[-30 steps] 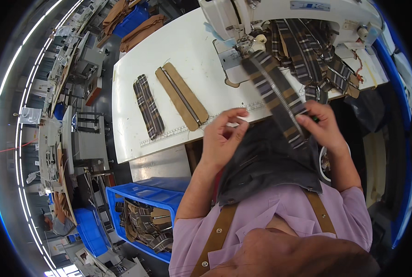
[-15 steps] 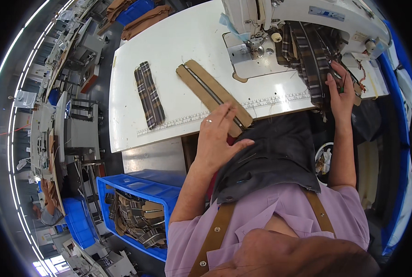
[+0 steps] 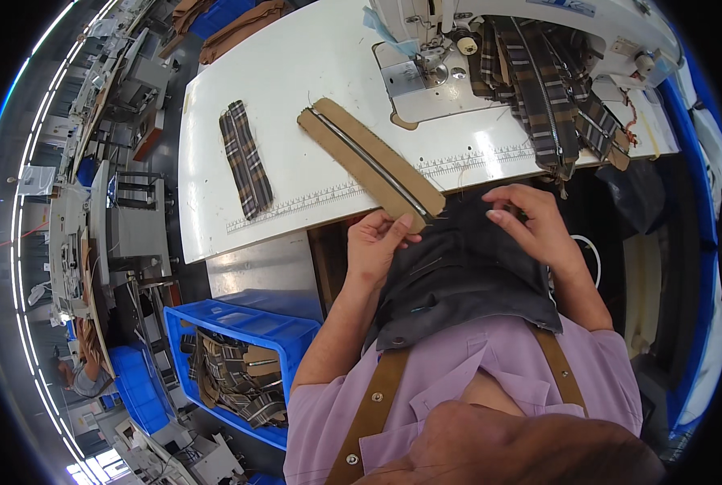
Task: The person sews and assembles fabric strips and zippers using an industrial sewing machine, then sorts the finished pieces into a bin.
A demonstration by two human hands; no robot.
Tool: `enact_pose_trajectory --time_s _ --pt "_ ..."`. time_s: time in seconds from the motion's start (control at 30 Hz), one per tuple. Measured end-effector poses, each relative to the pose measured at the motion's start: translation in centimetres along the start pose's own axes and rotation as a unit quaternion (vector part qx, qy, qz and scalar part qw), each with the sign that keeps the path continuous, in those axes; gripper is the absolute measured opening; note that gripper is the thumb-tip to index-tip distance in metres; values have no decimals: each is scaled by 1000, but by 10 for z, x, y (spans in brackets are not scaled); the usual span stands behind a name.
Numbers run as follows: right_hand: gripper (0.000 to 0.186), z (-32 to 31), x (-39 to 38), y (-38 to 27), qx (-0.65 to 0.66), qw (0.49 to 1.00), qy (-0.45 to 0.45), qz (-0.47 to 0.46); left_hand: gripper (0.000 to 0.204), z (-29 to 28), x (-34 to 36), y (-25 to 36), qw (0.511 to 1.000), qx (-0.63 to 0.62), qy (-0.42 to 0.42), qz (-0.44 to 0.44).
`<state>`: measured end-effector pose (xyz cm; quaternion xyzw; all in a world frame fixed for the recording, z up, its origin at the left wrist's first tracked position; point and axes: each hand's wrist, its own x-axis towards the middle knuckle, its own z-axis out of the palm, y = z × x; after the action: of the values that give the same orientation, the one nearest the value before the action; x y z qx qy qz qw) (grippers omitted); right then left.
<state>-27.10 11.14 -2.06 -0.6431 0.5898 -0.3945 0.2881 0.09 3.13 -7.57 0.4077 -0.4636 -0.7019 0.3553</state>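
Note:
A brown fabric strip with a dark zipper along its middle (image 3: 359, 152) lies slantwise on the white sewing table (image 3: 296, 65). Its near end reaches over the table's front edge, where my left hand (image 3: 377, 242) pinches it between thumb and fingers. Above my dark apron (image 3: 466, 283), just right of the strip's end, hovers my right hand (image 3: 543, 230). Its thumb and fingers are apart and slightly curled, with nothing visible between them. Farther left on the table lies a plaid strip (image 3: 246, 162) with a lengthwise seam.
A sewing machine (image 3: 434, 48) stands at the back right. Plaid zipper pieces (image 3: 543, 105) bunch beside it and hang over the front edge. A blue crate (image 3: 240, 311) of plaid and brown pieces sits at lower left. Farther left, a person (image 3: 90, 376) works among other machines.
My right hand has left the plaid zipper pieces and come left, over my lap. My left hand went from resting on the brown strip to pinching its near end.

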Motion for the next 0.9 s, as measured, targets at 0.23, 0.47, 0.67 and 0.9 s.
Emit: enact_pose_trajectory --time_s 0.23,0.47,0.67,0.9 --pt "22 38 0 22 233 963 -77 108 26 21 -12 -1 965 38 -248 -76" --pt "19 33 -11 19 71 991 -115 4 27 38 9 2 994 -59 -86 23" --pt "18 11 -1 -12 -132 986 31 -95 23 50 6 14 994 70 -48 68" --pt "17 30 19 -13 -234 938 156 -201 24 65 -1 27 977 192 -56 75"
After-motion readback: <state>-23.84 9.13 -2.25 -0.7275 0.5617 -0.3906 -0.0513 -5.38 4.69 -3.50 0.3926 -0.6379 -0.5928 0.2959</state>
